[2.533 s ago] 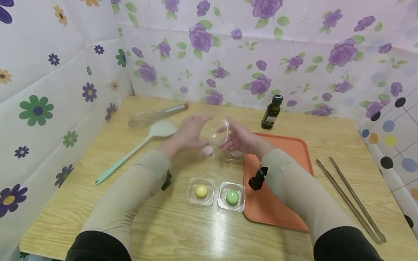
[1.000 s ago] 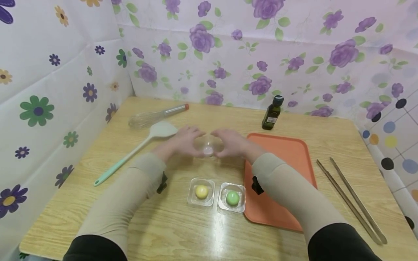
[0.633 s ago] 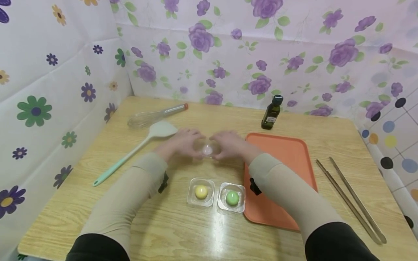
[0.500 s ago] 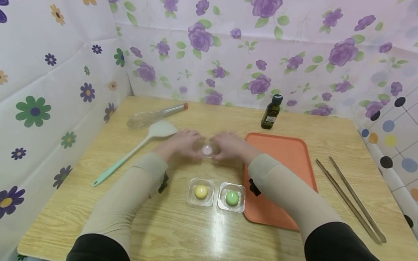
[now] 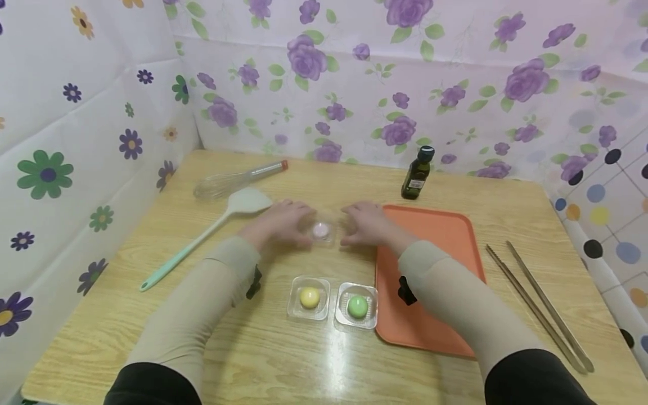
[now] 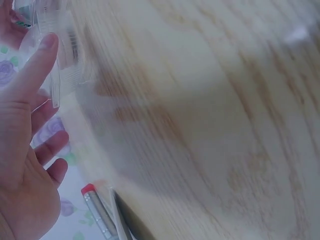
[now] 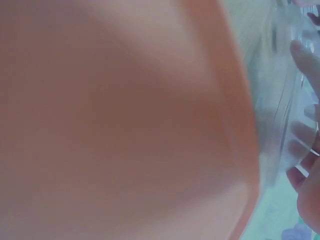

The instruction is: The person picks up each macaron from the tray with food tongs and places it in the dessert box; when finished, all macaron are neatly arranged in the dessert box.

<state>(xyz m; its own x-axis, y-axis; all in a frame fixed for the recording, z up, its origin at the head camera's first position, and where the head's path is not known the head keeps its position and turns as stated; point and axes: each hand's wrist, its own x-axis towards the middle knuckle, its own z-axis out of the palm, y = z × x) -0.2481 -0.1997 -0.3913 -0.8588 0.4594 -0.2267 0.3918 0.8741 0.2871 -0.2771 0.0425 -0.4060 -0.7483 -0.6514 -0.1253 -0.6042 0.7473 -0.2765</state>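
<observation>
A clear plastic box (image 5: 324, 239) with a pale pink ball (image 5: 320, 230) inside stands between the two hands. At its left side, the left hand (image 5: 286, 222) holds it; in the left wrist view the thumb (image 6: 42, 57) overlaps the clear plastic. The right hand (image 5: 372, 225) is a short way off the box's right side, fingers loosely bent. Blurred clear plastic (image 7: 277, 95) lies beside this hand in the right wrist view, some fingers showing through it. Nearer the person, two clear boxes hold a yellow ball (image 5: 310, 298) and a green ball (image 5: 358, 306).
An orange tray (image 5: 430, 315) lies under the right forearm. Metal tongs (image 5: 541, 306) are on the far right. A dark bottle (image 5: 418, 173) stands behind the tray. On the left lie a whisk (image 5: 238, 181) and a pale spatula (image 5: 202, 239).
Earlier the hands handled clear plastic above the table, then came together around the pink ball's box. Now the right hand has drawn back to the right; the left stays beside the box.
</observation>
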